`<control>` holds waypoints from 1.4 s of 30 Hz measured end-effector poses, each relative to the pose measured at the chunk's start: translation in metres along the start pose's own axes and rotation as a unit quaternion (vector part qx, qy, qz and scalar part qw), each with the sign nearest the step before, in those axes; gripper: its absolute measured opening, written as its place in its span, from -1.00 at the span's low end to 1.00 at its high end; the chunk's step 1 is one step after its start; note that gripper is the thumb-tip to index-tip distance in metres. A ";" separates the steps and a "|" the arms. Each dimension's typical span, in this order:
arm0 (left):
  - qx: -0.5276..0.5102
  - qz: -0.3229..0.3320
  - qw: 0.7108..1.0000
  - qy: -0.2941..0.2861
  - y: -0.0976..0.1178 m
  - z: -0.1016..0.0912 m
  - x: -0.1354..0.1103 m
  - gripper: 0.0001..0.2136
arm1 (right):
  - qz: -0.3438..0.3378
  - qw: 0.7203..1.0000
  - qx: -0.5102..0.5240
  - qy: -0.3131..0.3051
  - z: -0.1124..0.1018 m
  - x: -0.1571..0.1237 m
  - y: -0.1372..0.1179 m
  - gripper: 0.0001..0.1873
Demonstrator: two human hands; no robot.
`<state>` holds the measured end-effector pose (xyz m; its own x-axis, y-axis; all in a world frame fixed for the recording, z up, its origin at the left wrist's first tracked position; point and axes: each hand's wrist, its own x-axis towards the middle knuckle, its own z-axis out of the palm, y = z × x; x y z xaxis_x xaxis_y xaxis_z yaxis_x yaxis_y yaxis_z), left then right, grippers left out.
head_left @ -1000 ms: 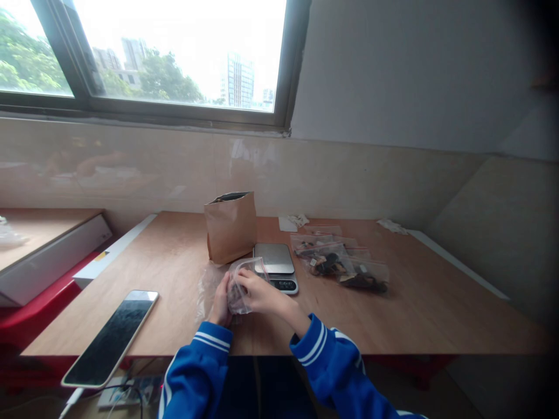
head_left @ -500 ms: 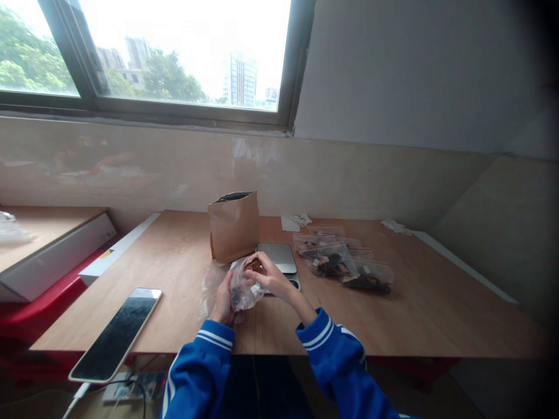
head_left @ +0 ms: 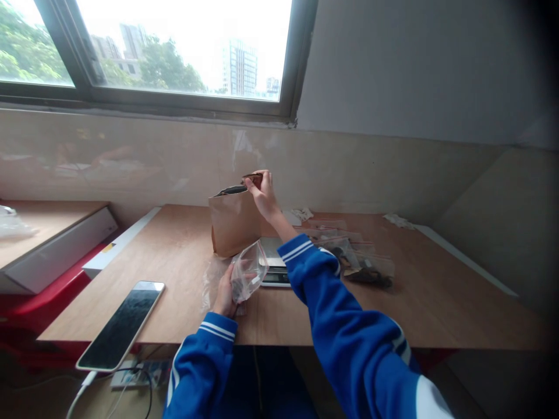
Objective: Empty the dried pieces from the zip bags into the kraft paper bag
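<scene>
Head view, left to right: a smartphone (head_left: 121,326), plugged into a white cable (head_left: 76,396), lies slanted on the wooden table (head_left: 174,244), its near end jutting past the edge. Next, crumpled clear plastic (head_left: 209,285) lies beside the left hand (head_left: 225,294), whose fingers grasp a clear zip bag (head_left: 251,267), tilted, its mouth open. Just behind stands a brown paper pouch (head_left: 233,224), upright and open-topped. At the right end of its mouth is the right hand (head_left: 264,195), fingers pinching a thin brown piece (head_left: 252,176) — too small to identify. The step in hand seems to be putting that piece into the pouch; the next move probably calls for lowering it past the rim, then loosening the fingers. A digital scale (head_left: 271,251) sits partly covered by the right sleeve (head_left: 301,256), its reading illegible. Farther right — some behind that sleeve — zip bags (head_left: 370,272) with dark contents lie heaped.
</scene>
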<state>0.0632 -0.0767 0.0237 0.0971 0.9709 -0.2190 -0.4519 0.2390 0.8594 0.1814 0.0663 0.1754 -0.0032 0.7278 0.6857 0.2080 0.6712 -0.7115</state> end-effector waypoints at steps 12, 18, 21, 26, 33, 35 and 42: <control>-0.007 0.014 1.000 0.009 -0.007 -0.005 0.005 -0.48 | -0.071 0.940 -0.328 -0.061 0.017 0.004 0.027 -0.75; -0.023 0.014 0.999 0.021 -0.008 -0.005 0.005 -0.46 | -0.092 0.917 -0.373 -0.108 0.000 -0.009 0.012 -0.70; -0.028 0.016 0.999 0.015 -0.008 -0.006 0.005 -0.48 | -0.093 0.911 -0.381 -0.127 -0.005 -0.017 0.003 -0.68; -0.042 0.013 0.999 0.004 -0.008 -0.007 0.006 -0.52 | -0.077 0.911 -0.380 -0.137 -0.007 -0.030 -0.008 -0.57; -0.060 0.006 0.998 0.006 -0.005 -0.005 0.004 -0.55 | -0.052 0.912 -0.395 -0.095 0.000 -0.043 -0.017 -0.66; -0.058 0.007 0.998 0.007 -0.004 -0.004 0.003 -0.57 | -0.042 0.914 -0.397 -0.078 0.002 -0.045 -0.018 -0.70; -0.048 0.008 0.999 -0.015 -0.004 -0.004 0.002 -0.60 | -0.018 0.923 -0.377 -0.081 -0.003 -0.047 -0.030 -0.75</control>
<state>0.0617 -0.0754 0.0181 0.1150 0.9751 -0.1897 -0.5368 0.2217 0.8140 0.1781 0.0117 0.1650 -0.1570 0.7592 0.6317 0.8254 0.4521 -0.3382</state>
